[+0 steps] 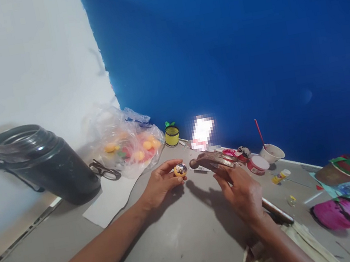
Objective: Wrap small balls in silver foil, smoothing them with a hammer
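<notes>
My left hand (160,184) pinches a small round yellow ball with a shiny silver patch (180,169) between thumb and fingertips, just above the grey table (181,243). My right hand (241,189) grips a long tool (215,158) with a brownish, rusty-looking head; its handle runs back under my palm and its end shows near my wrist (279,211). The tool's head sits a little to the right of the ball, not touching it.
A dark plastic jar (43,163) lies at the left, with glasses (104,170) and a clear bag of yellow and red balls (126,146) behind. A yellow cup (172,135), white pot (258,164), bowl with a brush (271,152) and painted pieces (341,213) crowd the right.
</notes>
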Tool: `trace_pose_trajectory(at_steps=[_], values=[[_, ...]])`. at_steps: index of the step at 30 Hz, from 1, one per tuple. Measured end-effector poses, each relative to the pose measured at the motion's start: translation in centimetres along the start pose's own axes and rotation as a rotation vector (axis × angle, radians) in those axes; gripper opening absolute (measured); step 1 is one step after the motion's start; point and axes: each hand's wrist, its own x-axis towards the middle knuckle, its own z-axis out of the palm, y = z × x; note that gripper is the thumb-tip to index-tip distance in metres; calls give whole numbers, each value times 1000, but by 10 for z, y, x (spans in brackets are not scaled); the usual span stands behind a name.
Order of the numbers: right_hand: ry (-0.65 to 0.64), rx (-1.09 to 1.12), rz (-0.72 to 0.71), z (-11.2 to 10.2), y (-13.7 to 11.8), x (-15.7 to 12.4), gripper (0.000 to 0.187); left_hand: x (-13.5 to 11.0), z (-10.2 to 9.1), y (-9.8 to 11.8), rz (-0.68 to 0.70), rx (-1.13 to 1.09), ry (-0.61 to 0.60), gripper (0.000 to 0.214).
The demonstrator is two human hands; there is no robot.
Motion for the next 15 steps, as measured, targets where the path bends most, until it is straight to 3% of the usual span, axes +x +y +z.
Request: trace_pose_trajectory(at_steps=[3, 7, 12, 15], values=[[12, 39, 0, 1, 0, -1, 20, 2, -2, -1, 5, -22, -8, 58], [126, 121, 2, -3, -8, -1, 11, 1, 0, -2, 9, -19, -2, 56], [-32, 119, -23, -7, -13, 0, 15, 1, 2, -4, 12, -5, -46, 48], [45, 70, -9, -10, -10, 3, 14, 2, 2, -4, 21, -14, -48, 52]])
